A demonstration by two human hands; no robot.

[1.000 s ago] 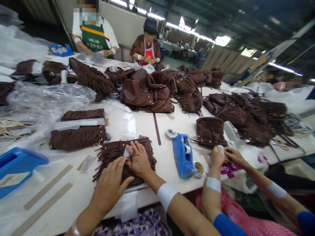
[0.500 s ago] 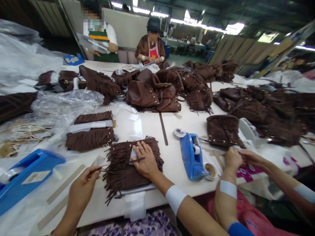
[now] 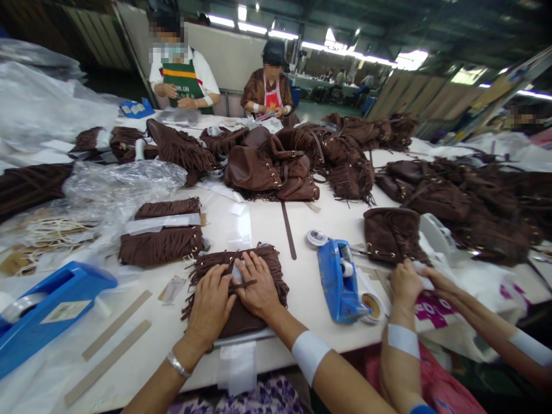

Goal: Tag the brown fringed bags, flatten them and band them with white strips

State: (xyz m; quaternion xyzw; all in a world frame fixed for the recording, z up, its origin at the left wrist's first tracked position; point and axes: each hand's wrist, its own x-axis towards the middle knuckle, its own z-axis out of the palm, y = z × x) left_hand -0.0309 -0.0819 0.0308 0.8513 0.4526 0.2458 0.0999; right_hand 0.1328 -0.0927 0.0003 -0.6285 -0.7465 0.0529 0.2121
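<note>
A brown fringed bag (image 3: 239, 323) lies flat at the front edge of the white table (image 3: 302, 316). My left hand (image 3: 211, 302) rests on the bag's left part, fingers spread over the fringe. My right hand (image 3: 257, 286) lies flat on its upper middle, over a pale piece of wrapping, with a thin dark strap (image 3: 245, 284) across the bag under the hands. The two hands nearly touch at the thumbs. Behind and to the left sits another fringed bag (image 3: 159, 247) with a white band around it.
A blue tape dispenser (image 3: 338, 282) stands right of the bag, a larger one (image 3: 56, 310) at far left. Grey strips (image 3: 107, 362) lie left. Brown bags (image 3: 259, 167) are heaped behind. At right, another person's hands (image 3: 407, 284) work near a bag; two people stand across the table.
My left hand has moved right from the fringe ends onto the bag and spread its fingers. My right hand has stayed on the bag. A person across the table has put down a clear sheet.
</note>
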